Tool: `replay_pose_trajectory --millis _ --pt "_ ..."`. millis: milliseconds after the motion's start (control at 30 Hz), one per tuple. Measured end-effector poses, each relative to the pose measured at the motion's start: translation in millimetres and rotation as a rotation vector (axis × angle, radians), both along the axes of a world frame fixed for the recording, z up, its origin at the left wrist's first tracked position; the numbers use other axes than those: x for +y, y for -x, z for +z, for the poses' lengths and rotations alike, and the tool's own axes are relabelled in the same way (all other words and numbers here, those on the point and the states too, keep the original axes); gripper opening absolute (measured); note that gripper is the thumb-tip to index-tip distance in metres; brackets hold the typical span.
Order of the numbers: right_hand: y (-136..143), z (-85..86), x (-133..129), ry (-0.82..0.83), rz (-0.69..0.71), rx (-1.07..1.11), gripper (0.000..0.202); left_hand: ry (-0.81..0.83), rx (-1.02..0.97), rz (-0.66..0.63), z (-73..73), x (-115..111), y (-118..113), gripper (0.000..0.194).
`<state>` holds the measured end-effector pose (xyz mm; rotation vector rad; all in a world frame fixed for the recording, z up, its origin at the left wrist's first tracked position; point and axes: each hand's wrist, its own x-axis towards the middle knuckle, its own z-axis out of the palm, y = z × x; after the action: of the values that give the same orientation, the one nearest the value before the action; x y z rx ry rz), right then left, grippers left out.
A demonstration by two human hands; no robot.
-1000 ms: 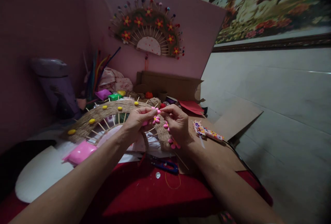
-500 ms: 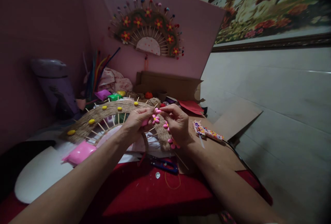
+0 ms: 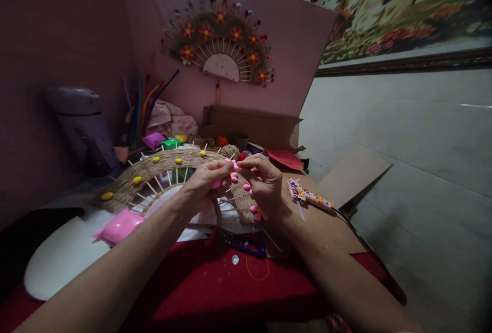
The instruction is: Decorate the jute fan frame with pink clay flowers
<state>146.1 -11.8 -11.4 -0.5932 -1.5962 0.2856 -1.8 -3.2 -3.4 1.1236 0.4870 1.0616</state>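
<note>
A twine-wrapped arch (image 3: 169, 161) with thin wooden sticks lies on the table, yellow ovals along its left and pink flowers (image 3: 258, 212) down its right side. Over its right part, my left hand (image 3: 207, 179) is closed, with pink clay between its fingers. My right hand (image 3: 263, 179) pinches at small pink petals (image 3: 232, 164) between the two hands, fingertips nearly meeting those of the left. Which hand bears the petals is hard to tell.
A pink clay packet (image 3: 121, 226) lies left, beside a white disc (image 3: 57, 258). Blue scissors (image 3: 246, 245) rest near the front on red cloth (image 3: 215, 287). At right, a flower-patterned glue gun (image 3: 309, 194) sits on cardboard. A finished fan (image 3: 221, 41) hangs behind.
My hands have barely moved; the fingers shifted slightly around the pink petals, and more pink now shows above the left fingertips.
</note>
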Motion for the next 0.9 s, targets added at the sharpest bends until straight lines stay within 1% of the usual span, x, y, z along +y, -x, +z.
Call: replay_pose_trajectory --millis 100,200,367,433,533,600,733,833,900 --pt "-0.7 0.7 0.3 -0.014 -0.001 0.006 0.006 0.012 -0.001 0.028 1.7 -0.3 0.2 0.035" --pt "-1.5 0.3 1.0 -0.01 -0.018 -0.008 0.005 0.017 0.015 0.014 3.9 -0.5 0.6 0.035" --pt "-1.3 -2.7 2.5 0.05 -0.03 -0.044 0.018 0.014 0.018 -0.01 6.3 -2.0 0.9 0.034" --pt "-0.6 -3.0 2.2 0.028 -0.022 -0.05 0.014 0.0 0.02 -0.018 5.0 -1.9 1.1 0.031" --pt "-0.1 -1.8 0.9 0.004 -0.027 -0.061 0.006 -0.029 0.04 -0.021 2.5 -0.5 1.8 0.032" --pt "-0.8 -0.6 0.3 0.012 -0.069 -0.077 0.003 -0.044 0.057 0.034 2.3 0.6 2.2 0.034" --pt "-3.8 -0.5 0.9 -0.032 -0.227 -0.193 0.003 -0.105 0.139 0.193 4.7 1.8 0.2 0.036" --pt "-5.5 -2.4 1.2 -0.111 -0.302 -0.34 0.011 -0.128 0.191 0.247 4.9 2.0 -2.6 0.036" --pt "-6.1 -3.4 1.2 -0.148 -0.331 -0.395 0.013 -0.144 0.205 0.245 4.0 2.0 -3.0 0.035"
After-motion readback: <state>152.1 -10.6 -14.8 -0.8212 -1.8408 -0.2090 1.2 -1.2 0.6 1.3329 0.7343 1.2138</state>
